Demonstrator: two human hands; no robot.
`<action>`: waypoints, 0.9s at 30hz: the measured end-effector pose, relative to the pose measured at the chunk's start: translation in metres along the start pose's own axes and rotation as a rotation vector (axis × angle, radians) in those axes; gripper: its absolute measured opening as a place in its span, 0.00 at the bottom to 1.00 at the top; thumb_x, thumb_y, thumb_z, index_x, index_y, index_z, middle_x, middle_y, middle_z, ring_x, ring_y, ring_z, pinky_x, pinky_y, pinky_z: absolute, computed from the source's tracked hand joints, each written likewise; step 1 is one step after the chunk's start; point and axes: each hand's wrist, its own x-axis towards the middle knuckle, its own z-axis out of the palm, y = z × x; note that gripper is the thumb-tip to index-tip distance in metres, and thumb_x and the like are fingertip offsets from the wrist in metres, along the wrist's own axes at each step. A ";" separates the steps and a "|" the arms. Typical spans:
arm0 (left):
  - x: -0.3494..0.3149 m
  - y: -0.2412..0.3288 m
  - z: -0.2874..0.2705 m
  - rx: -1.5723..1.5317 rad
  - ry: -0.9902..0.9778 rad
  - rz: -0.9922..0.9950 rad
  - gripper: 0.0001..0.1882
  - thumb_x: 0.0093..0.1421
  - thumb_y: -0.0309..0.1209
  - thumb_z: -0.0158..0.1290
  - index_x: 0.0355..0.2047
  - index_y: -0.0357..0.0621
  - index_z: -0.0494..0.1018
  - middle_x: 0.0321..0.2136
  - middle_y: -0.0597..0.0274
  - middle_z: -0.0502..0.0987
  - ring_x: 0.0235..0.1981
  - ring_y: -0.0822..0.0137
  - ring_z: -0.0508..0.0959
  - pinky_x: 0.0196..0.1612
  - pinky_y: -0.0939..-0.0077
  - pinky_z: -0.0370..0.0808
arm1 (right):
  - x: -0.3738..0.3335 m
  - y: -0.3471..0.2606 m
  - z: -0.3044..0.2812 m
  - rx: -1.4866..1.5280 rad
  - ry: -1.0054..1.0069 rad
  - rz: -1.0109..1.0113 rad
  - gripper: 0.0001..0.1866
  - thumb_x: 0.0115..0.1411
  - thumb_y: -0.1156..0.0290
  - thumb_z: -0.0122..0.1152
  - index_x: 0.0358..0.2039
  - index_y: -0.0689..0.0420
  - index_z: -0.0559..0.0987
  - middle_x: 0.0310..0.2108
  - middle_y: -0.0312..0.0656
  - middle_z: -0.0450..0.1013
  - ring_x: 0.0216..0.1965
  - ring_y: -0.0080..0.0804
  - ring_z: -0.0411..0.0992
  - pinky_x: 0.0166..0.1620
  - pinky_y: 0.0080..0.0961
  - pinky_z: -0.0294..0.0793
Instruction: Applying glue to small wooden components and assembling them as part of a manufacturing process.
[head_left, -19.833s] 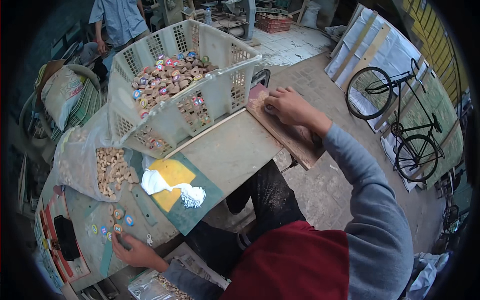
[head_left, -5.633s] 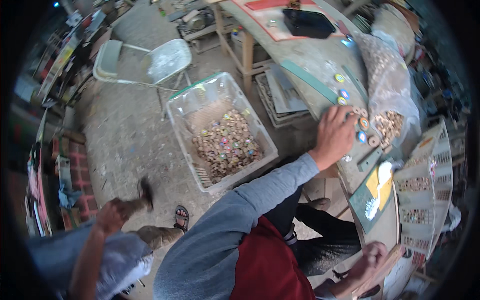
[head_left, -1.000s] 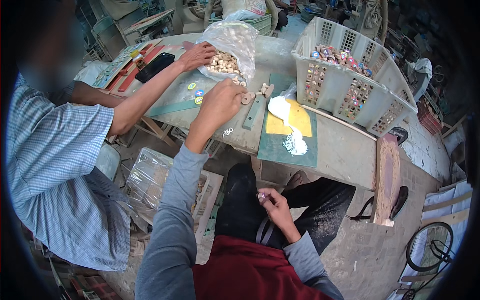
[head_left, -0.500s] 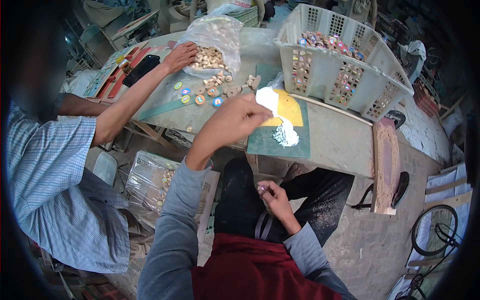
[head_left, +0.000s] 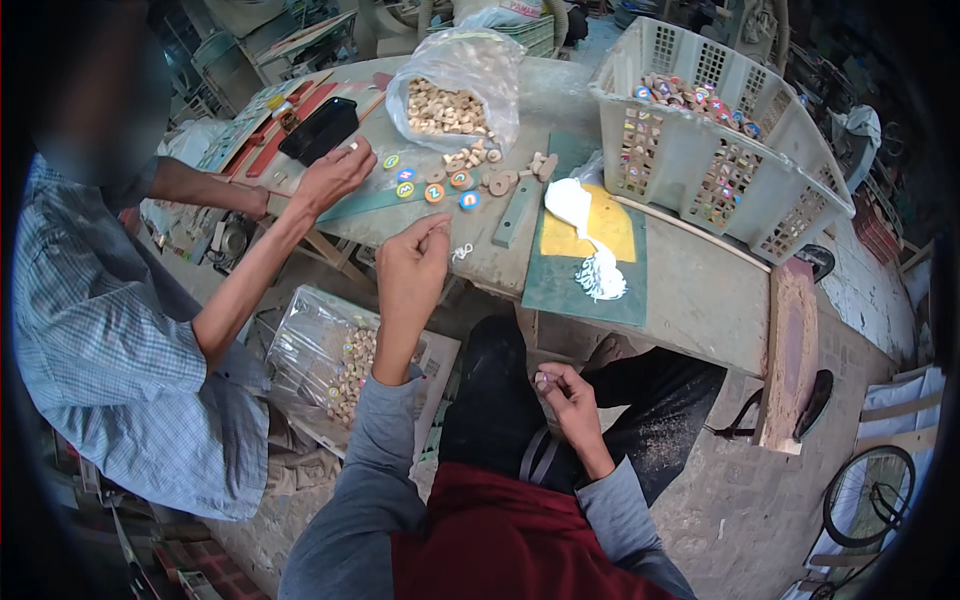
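My left hand is raised over the table's near edge, thumb and fingers pinched together. A short, curled white string shows beside its fingertips and seems to hang from them. Low over my lap, my right hand pinches a small piece with a purple face, mostly covered by the fingers. On the green board lies a yellow sheet with a bundle of white strings spread across it. Round wooden discs with coloured faces lie left of the board, beyond my left hand.
A plastic bag of small wooden pieces stands behind the discs. At the right, a grey crate holds many coloured-face pieces. A co-worker's hand is over the table's left side, near a black tray. Below is a plastic-covered box.
My left hand has drawn back leftward from the white string bundle. The co-worker's hand has come away from the bag toward the near edge. My right hand stays about where it was.
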 end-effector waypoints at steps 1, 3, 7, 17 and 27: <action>-0.001 -0.002 -0.003 0.057 0.016 -0.015 0.14 0.61 0.30 0.52 0.40 0.34 0.81 0.13 0.58 0.69 0.17 0.77 0.66 0.23 0.74 0.65 | 0.001 0.005 -0.001 0.038 -0.006 0.011 0.14 0.65 0.76 0.59 0.50 0.65 0.77 0.39 0.37 0.79 0.41 0.19 0.75 0.47 0.18 0.72; -0.001 -0.006 -0.006 0.151 0.026 -0.012 0.14 0.62 0.32 0.52 0.40 0.37 0.82 0.15 0.52 0.73 0.16 0.67 0.73 0.25 0.69 0.70 | 0.002 0.013 -0.003 0.075 -0.019 0.022 0.14 0.65 0.76 0.59 0.50 0.66 0.77 0.40 0.38 0.79 0.42 0.19 0.75 0.48 0.18 0.72; 0.016 -0.025 0.004 0.309 -0.025 0.114 0.14 0.63 0.32 0.50 0.43 0.45 0.82 0.24 0.43 0.79 0.25 0.47 0.80 0.33 0.58 0.75 | 0.004 0.017 -0.002 0.063 -0.055 0.048 0.14 0.65 0.75 0.60 0.50 0.66 0.77 0.39 0.38 0.79 0.41 0.19 0.74 0.46 0.18 0.73; 0.033 -0.022 0.015 0.335 -0.109 0.042 0.14 0.62 0.33 0.51 0.43 0.46 0.82 0.31 0.42 0.81 0.35 0.41 0.80 0.41 0.50 0.75 | 0.003 0.021 -0.005 0.018 -0.017 0.056 0.15 0.65 0.73 0.60 0.49 0.66 0.77 0.37 0.37 0.79 0.38 0.19 0.73 0.45 0.17 0.73; 0.042 -0.032 0.048 0.441 -0.044 0.242 0.16 0.57 0.37 0.59 0.42 0.40 0.81 0.33 0.50 0.79 0.36 0.48 0.79 0.41 0.58 0.74 | 0.004 0.030 -0.006 -0.038 -0.073 0.065 0.13 0.65 0.78 0.55 0.49 0.66 0.76 0.38 0.38 0.78 0.39 0.22 0.75 0.44 0.21 0.75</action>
